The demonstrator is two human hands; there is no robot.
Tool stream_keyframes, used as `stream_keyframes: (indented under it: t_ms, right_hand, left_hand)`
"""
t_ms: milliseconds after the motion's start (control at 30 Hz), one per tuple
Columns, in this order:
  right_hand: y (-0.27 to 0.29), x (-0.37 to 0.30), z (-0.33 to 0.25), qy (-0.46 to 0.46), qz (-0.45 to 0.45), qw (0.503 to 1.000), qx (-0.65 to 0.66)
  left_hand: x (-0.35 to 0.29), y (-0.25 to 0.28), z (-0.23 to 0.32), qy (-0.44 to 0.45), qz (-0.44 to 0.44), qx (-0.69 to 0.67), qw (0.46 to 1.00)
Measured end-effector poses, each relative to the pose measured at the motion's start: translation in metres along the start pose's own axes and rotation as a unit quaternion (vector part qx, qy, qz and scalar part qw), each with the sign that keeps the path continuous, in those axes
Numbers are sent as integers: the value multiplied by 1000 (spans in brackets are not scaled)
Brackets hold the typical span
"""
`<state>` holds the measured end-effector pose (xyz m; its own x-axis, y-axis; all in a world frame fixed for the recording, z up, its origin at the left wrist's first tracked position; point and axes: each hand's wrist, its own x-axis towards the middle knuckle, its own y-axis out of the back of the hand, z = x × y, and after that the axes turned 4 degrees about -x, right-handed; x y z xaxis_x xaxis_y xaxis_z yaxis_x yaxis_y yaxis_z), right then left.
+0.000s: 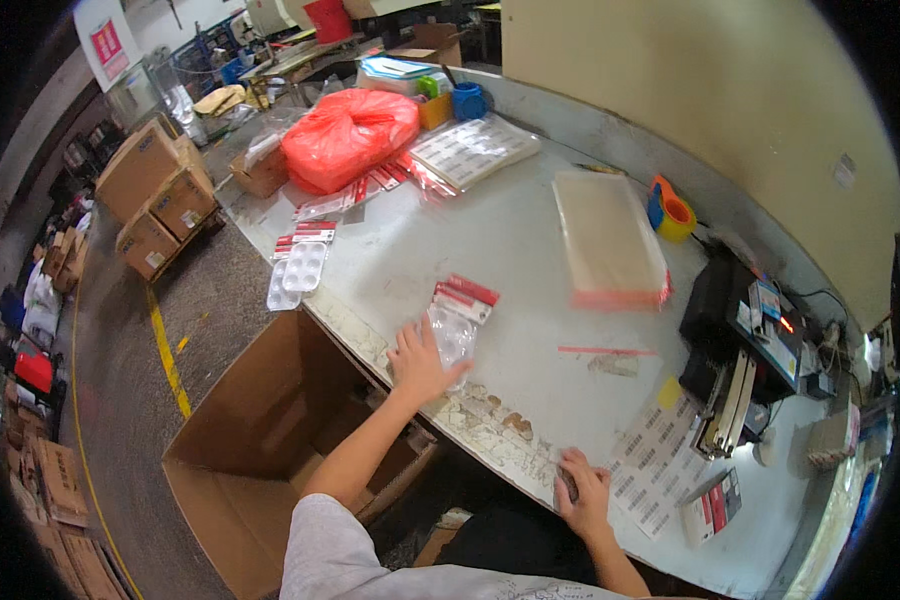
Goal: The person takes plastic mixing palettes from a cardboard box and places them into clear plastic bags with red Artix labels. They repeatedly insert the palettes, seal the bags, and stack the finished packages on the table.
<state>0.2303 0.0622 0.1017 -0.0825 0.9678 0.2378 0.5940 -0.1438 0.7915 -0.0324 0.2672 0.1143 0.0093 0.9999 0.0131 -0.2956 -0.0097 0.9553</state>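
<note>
My left hand (422, 368) lies with fingers spread on a clear plastic blister pack (453, 337) with a red and white header, close to the table's near edge. A second red header overlaps it, so more than one pack lies there. My right hand (587, 492) rests at the table edge, fingers loosely curved and thumb apart, with nothing visible held. Beside it lies a sheet of barcode labels (655, 465). Farther left, more clear blister packs (305, 267) with red headers hang slightly over the table's edge.
Clear plastic bags (608, 235) are stacked at right centre, near a tape dispenser (670, 212) and a black label printer (735, 325). A red plastic bag (350, 138) and a stack of label sheets (475, 152) stand at the back. An open cardboard box (260, 430) is below, left of the table.
</note>
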Motion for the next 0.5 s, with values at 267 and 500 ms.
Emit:
stream_keyframes:
  t_ms: [267, 500]
  right_hand:
    - [-11, 3, 1, -43, 4, 998, -44]
    - [-24, 13, -5, -14, 46, 998, -47]
  left_hand:
    - [25, -27, -5, -18, -28, 5, 999]
    - [133, 18, -121, -86, 96, 69, 989]
